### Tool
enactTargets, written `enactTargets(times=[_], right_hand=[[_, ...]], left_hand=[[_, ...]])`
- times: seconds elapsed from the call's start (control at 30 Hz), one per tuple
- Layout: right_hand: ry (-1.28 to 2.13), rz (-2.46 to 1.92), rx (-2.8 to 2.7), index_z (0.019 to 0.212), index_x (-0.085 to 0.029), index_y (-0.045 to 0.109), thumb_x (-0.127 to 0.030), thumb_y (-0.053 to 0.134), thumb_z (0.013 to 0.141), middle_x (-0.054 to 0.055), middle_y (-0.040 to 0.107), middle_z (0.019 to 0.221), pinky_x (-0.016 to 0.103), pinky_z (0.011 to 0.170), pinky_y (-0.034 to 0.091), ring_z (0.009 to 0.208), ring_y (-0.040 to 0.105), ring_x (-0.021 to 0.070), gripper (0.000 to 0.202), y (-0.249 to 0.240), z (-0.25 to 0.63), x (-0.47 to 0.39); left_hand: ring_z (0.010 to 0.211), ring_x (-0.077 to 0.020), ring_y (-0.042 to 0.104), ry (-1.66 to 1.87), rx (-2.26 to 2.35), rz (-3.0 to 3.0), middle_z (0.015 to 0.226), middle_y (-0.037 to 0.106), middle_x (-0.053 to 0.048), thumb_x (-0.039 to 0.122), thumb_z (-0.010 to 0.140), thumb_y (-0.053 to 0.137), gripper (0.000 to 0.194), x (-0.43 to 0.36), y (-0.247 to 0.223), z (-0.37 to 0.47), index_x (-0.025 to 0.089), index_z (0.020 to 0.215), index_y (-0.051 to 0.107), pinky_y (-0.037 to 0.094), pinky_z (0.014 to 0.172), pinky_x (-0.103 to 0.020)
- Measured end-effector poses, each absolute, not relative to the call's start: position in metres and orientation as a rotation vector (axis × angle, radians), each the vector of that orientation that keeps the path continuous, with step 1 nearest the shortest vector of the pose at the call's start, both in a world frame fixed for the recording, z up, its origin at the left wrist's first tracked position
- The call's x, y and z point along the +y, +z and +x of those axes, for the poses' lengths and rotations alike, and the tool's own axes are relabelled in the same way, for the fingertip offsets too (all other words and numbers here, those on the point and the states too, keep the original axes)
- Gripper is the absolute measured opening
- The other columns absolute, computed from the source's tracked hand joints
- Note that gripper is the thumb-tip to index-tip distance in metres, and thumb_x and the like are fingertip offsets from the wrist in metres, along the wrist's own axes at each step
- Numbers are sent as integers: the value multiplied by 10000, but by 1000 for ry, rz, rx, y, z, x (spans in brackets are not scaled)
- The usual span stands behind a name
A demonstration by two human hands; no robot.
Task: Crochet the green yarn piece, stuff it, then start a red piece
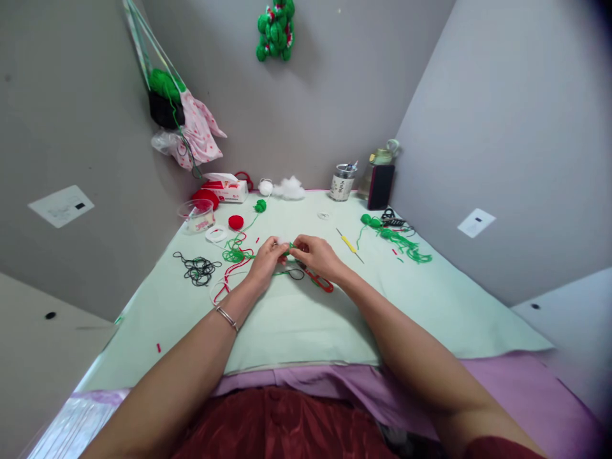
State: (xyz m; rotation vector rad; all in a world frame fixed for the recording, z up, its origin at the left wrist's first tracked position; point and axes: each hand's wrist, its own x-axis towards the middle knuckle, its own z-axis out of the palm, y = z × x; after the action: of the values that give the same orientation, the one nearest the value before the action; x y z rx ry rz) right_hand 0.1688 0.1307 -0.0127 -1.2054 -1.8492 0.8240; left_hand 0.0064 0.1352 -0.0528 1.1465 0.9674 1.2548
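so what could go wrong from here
The loose green yarn and red strands overlap beside the left hand, so a tug could knot them. The red-handled tool lies by the right hand and might get knocked or snag the dark loop near it. Fingers cover much of the small green piece, so a slip there could be hard to spot.

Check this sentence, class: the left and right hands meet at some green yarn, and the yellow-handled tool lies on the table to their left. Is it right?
Not quite. The head view shows the yellow-handled tool on the table to their right, not their left. The left hand and right hand do meet at some green yarn.
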Motion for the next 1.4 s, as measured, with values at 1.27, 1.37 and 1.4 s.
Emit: enactTargets(times=[1.27, 1.37, 1.4], right_hand=[[796, -1378, -1755, 641, -193, 602, -371, 573, 805, -51, 480, 525, 257, 545, 268, 534, 393, 116, 243, -17, 162, 132], [748, -1367, -1800, 639, -200, 586, -375, 576, 831, -50, 486, 541, 257, 571, 280, 560, 405, 123, 260, -15, 161, 126], [736, -1358, -1821, 640, -201, 576, -368, 568, 844, -48, 492, 549, 256, 579, 285, 570, 413, 125, 264, -14, 160, 125]], left_hand=[[842, -151, 677, 1339, 863, 1231, 941, 670, -15, 317, 817, 695, 217, 126, -37, 6, 206, 974, 596, 570, 814, -323], [797, -148, 679, 1316, 864, 1221, 831, 657, 13, 355, 799, 744, 283, 127, -37, 5, 203, 963, 570, 580, 827, -352], [776, -146, 681, 1308, 865, 1221, 799, 654, 24, 350, 782, 765, 316, 127, -38, 4, 202, 972, 562, 581, 833, -359]])
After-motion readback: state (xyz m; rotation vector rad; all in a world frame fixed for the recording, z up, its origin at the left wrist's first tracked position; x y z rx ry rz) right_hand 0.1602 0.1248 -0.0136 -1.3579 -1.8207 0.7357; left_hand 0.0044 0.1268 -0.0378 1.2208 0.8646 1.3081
